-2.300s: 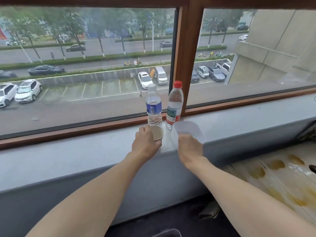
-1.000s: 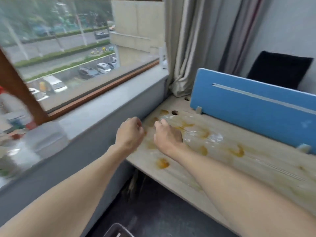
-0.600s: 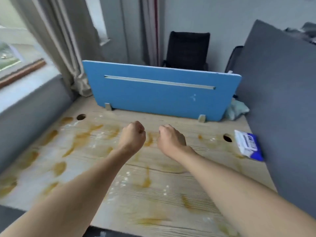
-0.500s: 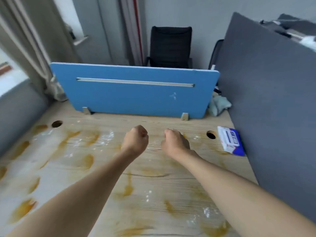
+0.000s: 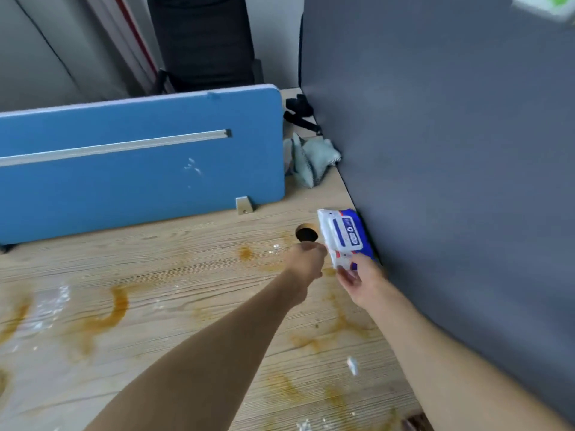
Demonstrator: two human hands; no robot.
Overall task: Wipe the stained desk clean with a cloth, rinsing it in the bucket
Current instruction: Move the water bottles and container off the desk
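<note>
Lying crumpled, cloth point(image 5: 315, 159) sits beyond both hands point(image 5: 306, 260) point(image 5: 362, 283).

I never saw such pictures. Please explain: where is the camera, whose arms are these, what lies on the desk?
No machine: a person wears a camera on the head, so it looks down along both bare arms. The desk carries brown stains. A blue divider stands along its far edge, a grey partition on the right. A crumpled pale cloth lies in the far corner. A blue-and-white wipes pack lies beside the partition, near a cable hole. The left hand is a fist with nothing showing in it. The right hand touches the pack's near end; whether its grip has closed is too blurred to tell.
</note>
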